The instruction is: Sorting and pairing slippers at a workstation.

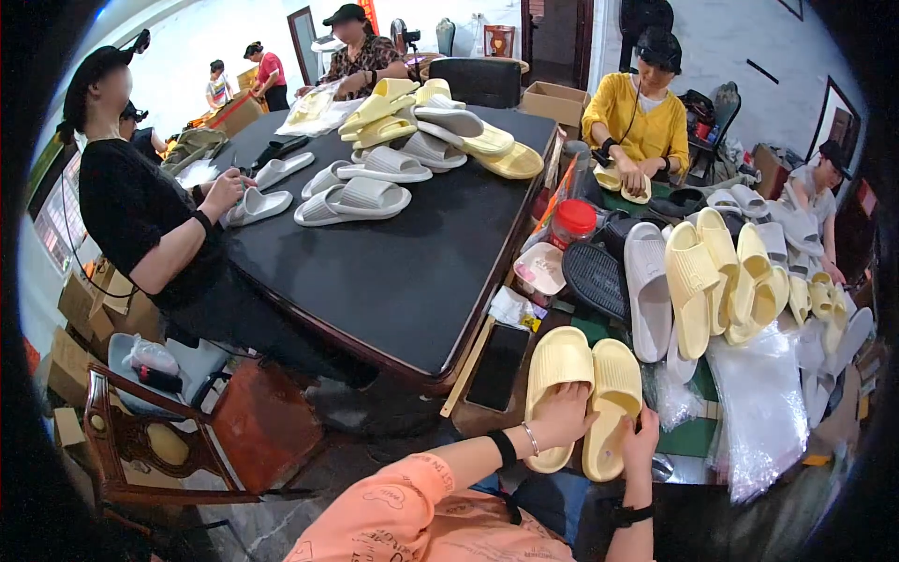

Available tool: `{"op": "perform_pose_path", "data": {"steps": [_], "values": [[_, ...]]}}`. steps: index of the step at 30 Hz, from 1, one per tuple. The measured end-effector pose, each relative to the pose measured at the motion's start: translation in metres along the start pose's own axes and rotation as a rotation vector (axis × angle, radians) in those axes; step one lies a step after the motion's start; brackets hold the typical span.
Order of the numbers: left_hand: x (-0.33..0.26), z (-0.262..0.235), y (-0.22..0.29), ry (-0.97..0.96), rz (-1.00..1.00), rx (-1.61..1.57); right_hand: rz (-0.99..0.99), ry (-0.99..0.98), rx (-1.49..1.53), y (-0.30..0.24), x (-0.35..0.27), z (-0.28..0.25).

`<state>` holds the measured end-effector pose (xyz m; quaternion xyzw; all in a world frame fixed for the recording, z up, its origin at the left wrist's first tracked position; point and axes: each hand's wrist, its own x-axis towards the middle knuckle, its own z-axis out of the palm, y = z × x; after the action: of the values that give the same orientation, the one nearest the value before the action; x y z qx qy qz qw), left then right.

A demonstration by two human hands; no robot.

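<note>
A pair of pale yellow slippers lies side by side in front of me, toes pointing away. My left hand point(559, 417) is on the left slipper point(559, 356), its fingertips at the strap opening and its thumb side near the other slipper. The right slipper point(616, 365) is gripped along its outer edge near the heel by my right hand point(641, 435). Just left of the pair lies a black phone point(497, 367). Beyond the slippers stand a white tub point(539, 269) and a jar with a red lid point(573, 218).
Grey and yellow slippers point(691, 281) crowd my table's right side, beside clear plastic bags point(760, 403). A big black-topped table point(375, 281) at the left bears more slippers point(384, 164). A wooden chair point(262, 426) stands at lower left. A person in yellow point(646, 117) handles slippers opposite.
</note>
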<state>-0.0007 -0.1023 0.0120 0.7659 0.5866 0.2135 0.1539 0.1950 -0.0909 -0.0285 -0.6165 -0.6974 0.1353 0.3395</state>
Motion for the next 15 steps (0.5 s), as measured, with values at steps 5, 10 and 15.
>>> {"op": "perform_pose_path", "data": {"steps": [5, 10, 15], "values": [[-0.004, 0.024, -0.006, 0.193, 0.001, 0.016, 0.124, 0.411, 0.233, 0.045, 0.007, -0.036], [-0.004, 0.024, -0.003, 0.202, 0.01, 0.001, 0.25, 0.358, 0.013, 0.08, 0.025, -0.052], [-0.004, 0.018, -0.001, 0.185, 0.02, -0.02, 0.155, 0.339, -0.015, 0.085, 0.035, -0.042]]}}
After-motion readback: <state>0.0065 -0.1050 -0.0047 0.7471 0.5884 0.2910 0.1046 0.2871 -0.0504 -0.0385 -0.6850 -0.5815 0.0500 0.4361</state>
